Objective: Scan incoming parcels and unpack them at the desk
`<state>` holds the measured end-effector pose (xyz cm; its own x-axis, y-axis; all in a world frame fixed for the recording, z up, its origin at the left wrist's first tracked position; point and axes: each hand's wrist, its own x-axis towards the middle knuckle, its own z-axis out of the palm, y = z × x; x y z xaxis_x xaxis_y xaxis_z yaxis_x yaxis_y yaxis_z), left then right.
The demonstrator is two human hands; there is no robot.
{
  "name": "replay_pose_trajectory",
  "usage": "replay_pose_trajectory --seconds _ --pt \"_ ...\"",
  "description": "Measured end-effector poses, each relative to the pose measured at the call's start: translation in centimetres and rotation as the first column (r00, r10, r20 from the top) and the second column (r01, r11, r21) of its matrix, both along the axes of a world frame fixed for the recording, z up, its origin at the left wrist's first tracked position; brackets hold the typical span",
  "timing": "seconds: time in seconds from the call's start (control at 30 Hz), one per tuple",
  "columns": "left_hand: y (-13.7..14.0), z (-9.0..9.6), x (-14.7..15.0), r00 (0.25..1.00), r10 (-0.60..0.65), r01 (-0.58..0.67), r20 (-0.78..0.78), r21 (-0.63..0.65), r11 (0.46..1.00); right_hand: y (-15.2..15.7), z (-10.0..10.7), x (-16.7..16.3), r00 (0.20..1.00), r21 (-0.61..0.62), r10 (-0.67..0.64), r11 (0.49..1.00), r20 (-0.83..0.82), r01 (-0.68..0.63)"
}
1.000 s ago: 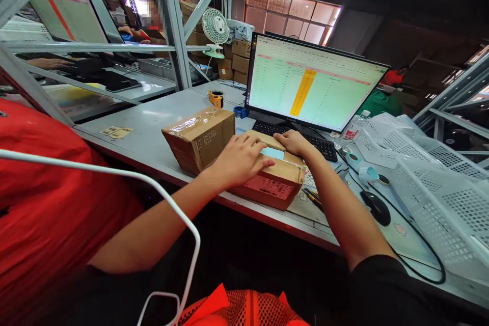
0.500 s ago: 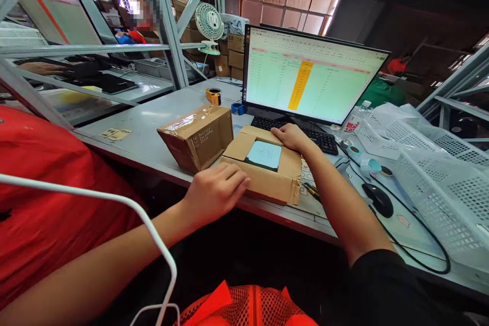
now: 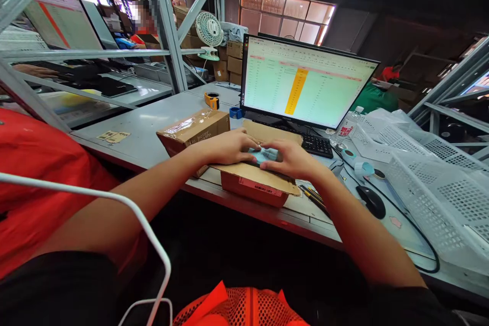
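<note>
In front of me, the small cardboard box (image 3: 254,191) stands open near the desk edge, its front flap (image 3: 263,177) folded outward and its back flap (image 3: 273,131) raised. A light-blue item (image 3: 264,156) shows inside; its kind is unclear. My left hand (image 3: 235,146) reaches in from the left, thumb and fingers curled onto the item. From the right, my right hand (image 3: 286,157) does the same, its fingertips near those of my left. Parts of the item are hidden beneath both hands. A taped cardboard carton (image 3: 193,130) stands left of the box, partly behind my left forearm.
Behind the box are a keyboard (image 3: 317,143) and a monitor (image 3: 305,81). A mouse (image 3: 370,201), its cable, cutters (image 3: 315,198) and white plastic baskets (image 3: 439,188) lie to the right. Tape rolls (image 3: 212,100) sit farther back. A white tube (image 3: 126,198) crosses at left.
The box's front flap has been opened outward, exposing a label on its front. My left hand moved up and into the box; my right hand shifted from the back edge onto the light-blue item.
</note>
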<state>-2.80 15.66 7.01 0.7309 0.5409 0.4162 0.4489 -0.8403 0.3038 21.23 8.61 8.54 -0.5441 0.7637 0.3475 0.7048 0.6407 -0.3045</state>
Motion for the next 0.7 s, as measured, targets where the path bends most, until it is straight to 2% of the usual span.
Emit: replay_pose_trajectory --seconds 0.07,0.17,0.23,0.37,0.47,0.57,0.63,0.7 --pt "-0.5 0.1 -0.5 0.991 -0.067 0.061 -0.116 -0.051 0.997 -1.1 -0.1 -0.9 0.991 -0.029 -0.037 0.999 0.125 0.041" --pt "-1.4 1.1 -0.8 0.975 0.016 -0.031 -0.223 -0.060 0.998 -1.9 -0.3 -2.0 0.968 0.026 -0.103 0.995 0.229 0.100" --pt "-2.0 1.9 -0.7 0.951 0.051 -0.075 -0.306 -0.069 0.995 -2.1 -0.4 -2.3 0.968 0.060 -0.108 0.993 0.225 0.097" --pt "-2.6 3.1 -0.1 0.912 0.066 -0.101 -0.405 -0.067 0.993 -2.1 -0.8 -2.0 0.986 0.099 -0.132 0.987 0.099 0.123" --pt "-2.5 3.2 0.1 0.900 0.079 -0.120 -0.429 -0.069 0.990 -1.6 -0.9 -2.3 0.983 0.061 -0.156 0.987 0.093 0.151" --pt "-2.2 2.9 -0.1 0.905 0.081 -0.123 -0.418 -0.076 0.989 -1.1 -0.5 -3.8 0.983 0.003 -0.115 0.993 0.145 0.116" --pt "-2.1 2.7 -0.3 0.908 0.074 -0.120 -0.412 -0.088 0.989 -1.5 0.1 -4.6 0.997 0.013 -0.055 0.998 0.057 0.054" --pt "-2.1 2.7 -0.5 0.906 0.081 -0.134 -0.416 -0.100 0.986 -3.1 0.9 -3.9 0.983 0.103 -0.026 0.994 -0.180 0.045"
